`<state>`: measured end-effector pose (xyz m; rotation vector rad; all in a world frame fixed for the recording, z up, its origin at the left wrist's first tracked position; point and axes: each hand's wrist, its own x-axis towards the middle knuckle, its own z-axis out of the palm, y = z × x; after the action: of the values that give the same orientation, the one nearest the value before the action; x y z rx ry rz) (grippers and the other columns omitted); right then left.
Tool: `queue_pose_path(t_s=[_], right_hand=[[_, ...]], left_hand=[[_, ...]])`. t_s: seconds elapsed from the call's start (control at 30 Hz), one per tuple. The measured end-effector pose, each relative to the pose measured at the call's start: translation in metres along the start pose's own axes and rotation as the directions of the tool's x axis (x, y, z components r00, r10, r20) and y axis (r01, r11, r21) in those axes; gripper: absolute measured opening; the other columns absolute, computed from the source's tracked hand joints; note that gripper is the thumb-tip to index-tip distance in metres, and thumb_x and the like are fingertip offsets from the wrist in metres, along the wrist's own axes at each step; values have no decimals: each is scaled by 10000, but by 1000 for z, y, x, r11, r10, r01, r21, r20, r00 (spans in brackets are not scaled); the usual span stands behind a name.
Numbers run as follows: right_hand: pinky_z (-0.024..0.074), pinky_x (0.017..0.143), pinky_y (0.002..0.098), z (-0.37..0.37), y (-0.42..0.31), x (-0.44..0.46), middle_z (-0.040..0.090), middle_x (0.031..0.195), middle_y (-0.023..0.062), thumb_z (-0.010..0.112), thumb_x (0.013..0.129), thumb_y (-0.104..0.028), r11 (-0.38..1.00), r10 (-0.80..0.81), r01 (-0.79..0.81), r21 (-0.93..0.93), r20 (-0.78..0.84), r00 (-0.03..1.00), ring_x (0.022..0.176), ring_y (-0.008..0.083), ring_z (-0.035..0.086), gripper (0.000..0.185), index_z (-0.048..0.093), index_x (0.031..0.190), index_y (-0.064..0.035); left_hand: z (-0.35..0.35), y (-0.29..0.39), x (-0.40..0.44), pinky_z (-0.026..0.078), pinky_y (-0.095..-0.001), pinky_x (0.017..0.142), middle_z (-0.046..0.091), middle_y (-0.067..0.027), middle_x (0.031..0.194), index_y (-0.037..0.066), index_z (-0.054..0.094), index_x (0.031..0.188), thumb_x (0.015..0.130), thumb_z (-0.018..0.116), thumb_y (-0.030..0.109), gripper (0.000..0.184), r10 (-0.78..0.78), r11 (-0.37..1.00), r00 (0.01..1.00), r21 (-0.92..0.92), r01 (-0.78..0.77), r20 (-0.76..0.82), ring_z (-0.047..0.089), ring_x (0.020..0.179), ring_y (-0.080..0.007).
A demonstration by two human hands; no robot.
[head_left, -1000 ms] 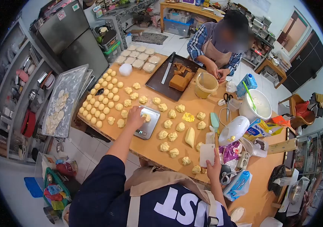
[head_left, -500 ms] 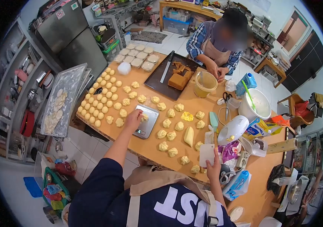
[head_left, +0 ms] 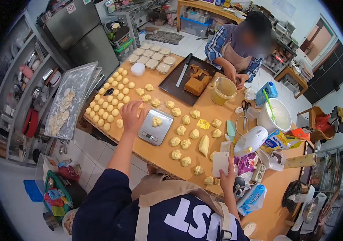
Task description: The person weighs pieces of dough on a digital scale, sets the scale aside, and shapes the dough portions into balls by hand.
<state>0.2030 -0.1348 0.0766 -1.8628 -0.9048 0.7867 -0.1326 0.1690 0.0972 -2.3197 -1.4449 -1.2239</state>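
Note:
My left hand (head_left: 131, 116) is over the dough lumps left of the digital scale (head_left: 150, 137), its fingers apart and curved down. A bit of dough shows by its fingertips, and the hand hides some lumps beneath it. One rough dough lump (head_left: 156, 121) rests on the scale plate, untouched. At the table's near edge, my right hand (head_left: 227, 176) grips a white flat scraper (head_left: 220, 164). Just above the scraper lies a long piece of dough (head_left: 204, 146), with several rough lumps (head_left: 185, 143) around it.
Smooth dough balls (head_left: 110, 107) cover the table's left end. Beyond are lidded cups (head_left: 152, 63) and a dark tray (head_left: 172, 86) with a knife and brown cake. A co-worker (head_left: 235, 52) stands behind a tub (head_left: 223, 91). A mixer (head_left: 250, 141) and white bucket (head_left: 278, 115) are at right.
My left hand has let go of the dough lump on the scale and moved left over the neighbouring lumps. My right hand still holds the scraper. The camera view has shifted slightly.

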Motion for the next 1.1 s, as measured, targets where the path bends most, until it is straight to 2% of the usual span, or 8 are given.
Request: queue_pose_path(t_s=[0.17,0.27,0.57,0.67,0.77,0.87,0.97,1.1], right_hand=[[611,664,320,4,35,3,477,1347,196,534,794,122,986,-167,166,-35,-47,985,1056,276,605,726,347,1434,-168],[599,724,331,1,7,-4,477,1350,195,534,792,119,994,-105,105,-11,-8,994,1073,281,596,724,347,1433,-161],[586,759,330,0,36,-1,477,1362,181,539,775,130,979,-191,188,-73,-27,981,1108,267,581,744,354,1434,-162],[567,809,335,1,15,-6,483,1359,179,551,771,125,996,-85,84,-38,-26,996,1127,264,571,755,349,1438,-166],[583,769,325,2,23,-5,477,1363,174,556,772,124,980,-177,173,-97,-38,984,1118,261,575,752,353,1434,-167],[572,790,343,1,47,-1,478,1359,184,563,778,112,950,-252,243,-196,-26,967,1112,296,583,736,362,1429,-166],[496,904,379,-1,1,-12,491,1347,199,580,776,88,993,-83,81,-90,-13,997,1138,341,567,721,374,1423,-157],[436,961,391,-6,33,-11,509,1321,222,598,774,56,986,-116,108,-129,-57,992,1158,364,550,711,382,1420,-148]], left_hand=[[-2,-17,3,371,-387,820,590,-2,824,119,609,896,786,656,145,123,-72,997,997,-18,72,-30,549,847,-205],[-3,-17,0,373,-376,781,561,-9,754,113,586,830,759,627,87,86,-39,998,999,-42,38,-28,543,780,-209],[14,-12,-16,397,-399,754,579,-36,755,89,587,837,747,623,88,97,-36,984,991,-171,58,130,564,806,-238],[26,-8,-25,440,-413,801,615,-95,883,56,598,910,752,664,102,177,-113,948,923,-238,211,368,577,924,-278],[51,-7,-44,449,-425,849,602,-125,1031,50,581,977,761,687,132,254,-29,966,925,-228,124,380,561,1009,-301],[64,7,-51,449,-426,863,576,-132,1091,52,570,1024,784,664,138,272,-107,981,816,-75,181,567,549,1023,-308],[76,9,-51,450,-430,860,591,-128,1053,48,575,1042,818,639,157,257,-172,974,723,5,228,669,557,1002,-310],[85,-6,-54,476,-388,801,613,-121,954,36,592,1032,862,618,163,214,-150,932,841,-208,296,520,589,912,-300]])
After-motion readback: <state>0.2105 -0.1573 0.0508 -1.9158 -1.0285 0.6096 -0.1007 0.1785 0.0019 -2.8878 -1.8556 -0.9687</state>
